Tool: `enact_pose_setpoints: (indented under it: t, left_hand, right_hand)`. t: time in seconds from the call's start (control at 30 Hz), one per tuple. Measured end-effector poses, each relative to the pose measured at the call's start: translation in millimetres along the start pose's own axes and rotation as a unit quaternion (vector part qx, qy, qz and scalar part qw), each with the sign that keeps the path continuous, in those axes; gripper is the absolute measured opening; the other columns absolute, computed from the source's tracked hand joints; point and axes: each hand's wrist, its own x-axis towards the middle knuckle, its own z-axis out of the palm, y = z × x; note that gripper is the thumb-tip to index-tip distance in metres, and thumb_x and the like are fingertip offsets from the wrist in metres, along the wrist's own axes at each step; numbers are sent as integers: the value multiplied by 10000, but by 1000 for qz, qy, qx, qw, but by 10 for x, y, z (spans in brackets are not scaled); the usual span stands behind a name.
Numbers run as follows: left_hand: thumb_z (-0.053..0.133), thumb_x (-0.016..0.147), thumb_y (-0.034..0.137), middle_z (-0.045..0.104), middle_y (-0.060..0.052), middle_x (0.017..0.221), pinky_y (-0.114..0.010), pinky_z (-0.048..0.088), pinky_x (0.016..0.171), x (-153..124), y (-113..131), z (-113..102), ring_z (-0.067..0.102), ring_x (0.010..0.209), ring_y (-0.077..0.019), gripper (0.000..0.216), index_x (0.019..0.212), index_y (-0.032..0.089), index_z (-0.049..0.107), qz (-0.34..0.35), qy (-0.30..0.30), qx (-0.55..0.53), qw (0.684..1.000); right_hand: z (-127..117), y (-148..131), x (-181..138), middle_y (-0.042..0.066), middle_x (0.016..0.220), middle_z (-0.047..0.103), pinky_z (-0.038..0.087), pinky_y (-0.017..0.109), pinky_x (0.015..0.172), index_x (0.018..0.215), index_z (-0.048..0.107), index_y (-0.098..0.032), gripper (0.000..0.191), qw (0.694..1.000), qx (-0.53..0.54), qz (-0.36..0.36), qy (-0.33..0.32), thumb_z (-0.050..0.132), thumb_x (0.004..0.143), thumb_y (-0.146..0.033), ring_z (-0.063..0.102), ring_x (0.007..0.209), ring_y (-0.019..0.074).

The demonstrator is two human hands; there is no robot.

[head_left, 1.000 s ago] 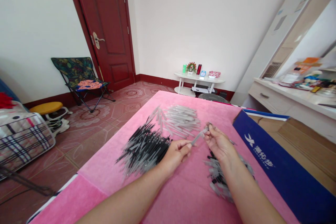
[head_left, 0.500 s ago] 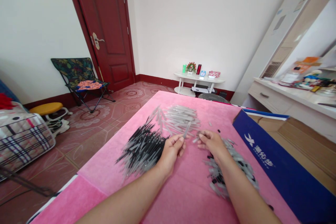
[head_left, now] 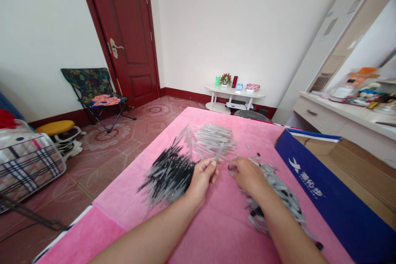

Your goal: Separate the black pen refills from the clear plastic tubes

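Observation:
My left hand [head_left: 202, 175] is closed round a clear grey pen barrel [head_left: 218, 153] that points up and away over the pink tablecloth [head_left: 198, 231]. My right hand [head_left: 246, 174] is closed in a pinch beside it, with a small dark piece at the fingertips that I cannot make out. A heap of black and grey pen parts [head_left: 168, 173] lies left of my left hand. A pile of clear barrels [head_left: 213, 140] sits beyond both hands. Under my right forearm lies a mixed pile of grey and black parts [head_left: 275, 202].
A blue cardboard box [head_left: 324, 192] stands open along the table's right side. On the floor to the left are a folding chair [head_left: 93, 95], a yellow stool [head_left: 55, 127] and a plaid bag [head_left: 27, 156]. A white low table [head_left: 233, 95] stands by the far wall.
The two hands held one barrel together; they have come apart. My left hand keeps the barrel, now pointing up. My right hand has dropped lower, toward the mixed pile.

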Motion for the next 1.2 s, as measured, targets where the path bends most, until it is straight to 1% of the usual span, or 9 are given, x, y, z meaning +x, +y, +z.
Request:
enact_pose_setpoints:
  t: [0.17,0.3,0.37,0.5,0.57,0.63,0.8,1.07,1.2]
  left_hand:
    - [497,766,422,439,30,589,-215,156,430,-2,10,17,305,425,-39,360,933,127,617,-4,-12,15,1000]
    - [505,762,418,428,33,575,-211,154,424,-11,22,30,291,420,-38,353,905,117,622,-13,-20,41,999]
    - [518,749,433,421,36,563,-209,152,418,-15,16,37,277,416,-38,371,902,112,622,-22,-26,51,998]
    - [528,735,454,404,43,542,-207,130,407,-23,-2,53,245,409,-37,409,928,106,621,-32,-42,61,997]
    - [530,734,453,392,45,534,-205,125,407,-26,-5,58,239,411,-38,408,916,101,625,-33,-46,65,996]
    - [526,739,447,378,46,533,-203,123,409,-27,-7,58,229,414,-38,402,908,96,625,-33,-49,66,996]
    - [535,726,458,367,47,535,-202,128,422,-23,-13,42,227,430,-44,409,896,97,625,-36,-46,73,996]
    - [578,691,439,399,37,498,-204,185,461,-14,0,48,269,457,-70,372,862,120,666,-36,-8,91,995]
    - [591,679,427,462,14,491,-211,241,492,-6,-2,55,352,504,-106,343,835,137,685,-27,13,104,994]
  right_hand:
    - [67,50,29,42,796,630,344,248,615,689,646,-207,120,1000,23,-18,7,558,639,-143,573,745,171]
    - [45,124,98,26,702,609,398,258,653,678,602,-177,93,972,224,-26,66,523,652,-136,550,694,152]
    - [-10,140,125,15,681,589,428,256,587,782,589,-177,118,908,401,11,123,540,678,-200,534,621,139]
    - [-140,115,119,-8,676,567,455,212,499,918,586,-179,306,712,680,83,155,655,632,-263,514,559,97]
    - [-176,99,104,-6,681,580,469,188,516,838,616,-164,282,652,737,101,144,707,582,-238,521,569,79]
    - [-185,90,95,-8,671,587,482,174,533,782,628,-156,255,624,762,111,130,732,558,-221,531,573,69]
    - [-183,65,87,-7,669,601,510,186,561,792,633,-152,276,636,760,94,103,748,552,-225,558,579,74]
    - [-209,45,74,-12,627,589,485,196,490,833,599,-146,331,744,659,66,87,722,578,-317,557,528,87]
    - [-238,9,54,-31,623,582,470,205,484,895,567,-164,392,776,626,32,68,729,561,-291,550,496,87]
